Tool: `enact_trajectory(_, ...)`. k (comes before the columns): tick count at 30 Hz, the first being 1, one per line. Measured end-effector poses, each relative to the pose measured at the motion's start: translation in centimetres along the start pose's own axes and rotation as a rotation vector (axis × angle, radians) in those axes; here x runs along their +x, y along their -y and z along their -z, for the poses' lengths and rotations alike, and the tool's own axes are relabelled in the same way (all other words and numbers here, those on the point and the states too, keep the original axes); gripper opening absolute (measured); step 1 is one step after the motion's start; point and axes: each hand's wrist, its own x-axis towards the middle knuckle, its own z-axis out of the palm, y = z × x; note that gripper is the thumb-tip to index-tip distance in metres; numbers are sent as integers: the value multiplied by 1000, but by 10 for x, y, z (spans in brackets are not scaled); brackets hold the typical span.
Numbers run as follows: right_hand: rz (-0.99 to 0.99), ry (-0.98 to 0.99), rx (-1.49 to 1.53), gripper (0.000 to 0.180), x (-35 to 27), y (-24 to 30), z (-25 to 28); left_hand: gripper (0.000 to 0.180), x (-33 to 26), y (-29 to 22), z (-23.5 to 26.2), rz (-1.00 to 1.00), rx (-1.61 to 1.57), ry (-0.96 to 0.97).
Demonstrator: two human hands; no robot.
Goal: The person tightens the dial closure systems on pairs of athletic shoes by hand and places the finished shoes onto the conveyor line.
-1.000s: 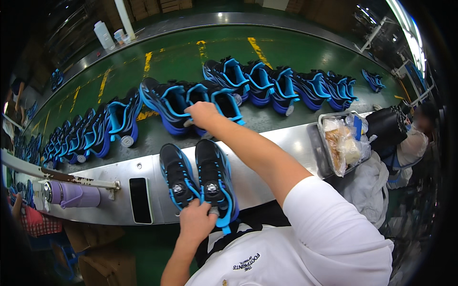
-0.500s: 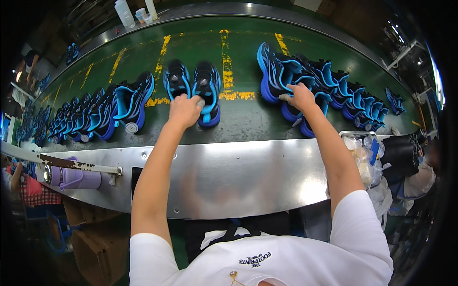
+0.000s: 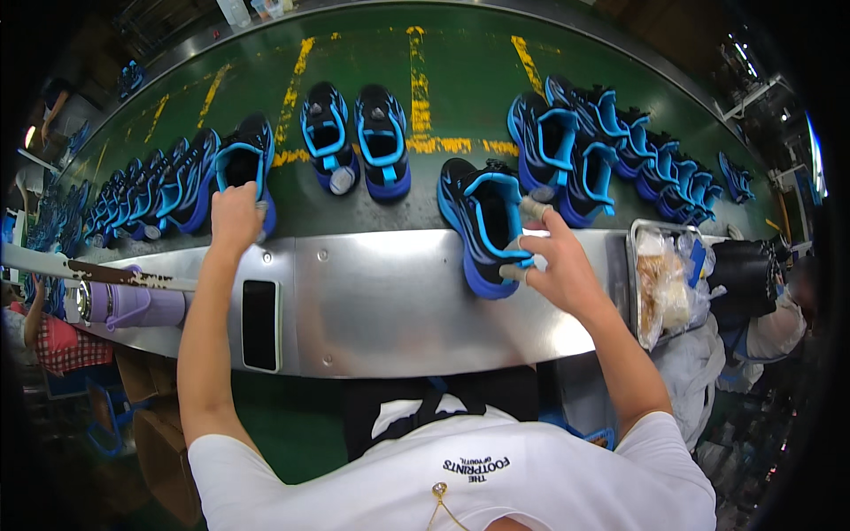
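My left hand (image 3: 237, 221) is closed on the heel collar of a black and blue sneaker (image 3: 254, 142), the nearest one of the row at the left. My right hand (image 3: 558, 257) has its thumb and a finger at the heel of another black and blue sneaker (image 3: 469, 212), the other fingers spread beside its collar. That shoe overlaps the front edge of the green work surface and the steel ledge. Pale coverings sit on some right fingertips. Between the hands, farther off, a pair of sneakers (image 3: 381, 146) stands with toes pointing away. Two more sneakers (image 3: 542, 142) stand just beyond my right hand.
Rows of similar sneakers (image 3: 181, 181) line the green surface (image 3: 460, 80) on both sides. On the steel ledge (image 3: 398, 301) lie a dark phone (image 3: 261, 326) and a tray of plastic-wrapped items (image 3: 660, 283). A purple flask (image 3: 146, 305) stands beside a chipped white bar (image 3: 106, 270) at left.
My left hand has gone from the middle pair to the left row's nearest sneaker. My right hand has brought a sneaker from the right group toward me. The view has shifted.
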Motion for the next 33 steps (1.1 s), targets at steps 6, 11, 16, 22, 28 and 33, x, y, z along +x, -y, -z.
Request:
enact_trajectory(6, 74, 39, 96, 26, -89, 51, -22, 24, -158, -170, 72, -239, -380, 135)
enact_trajectory(11, 48, 229, 152, 30, -132, 65, -27, 26, -234, -238, 49, -222, -646, 203)
enact_trajectory(16, 30, 31, 227, 46, -103, 64, 0, 40, -224, -216, 81, -84, -794, -186)
enact_trajectory(22, 356, -143, -56, 43, -62, 37, -44, 58, -174, -213, 60, -220, -583, -170)
enact_trajectory(28, -84, 128, 137, 43, -51, 49, -31, 43, -172, -233, 53, -84, -710, -66)
enact_trajectory(33, -30, 18, 128, 35, -68, 60, -35, 43, -176, -231, 49, -82, -783, -56)
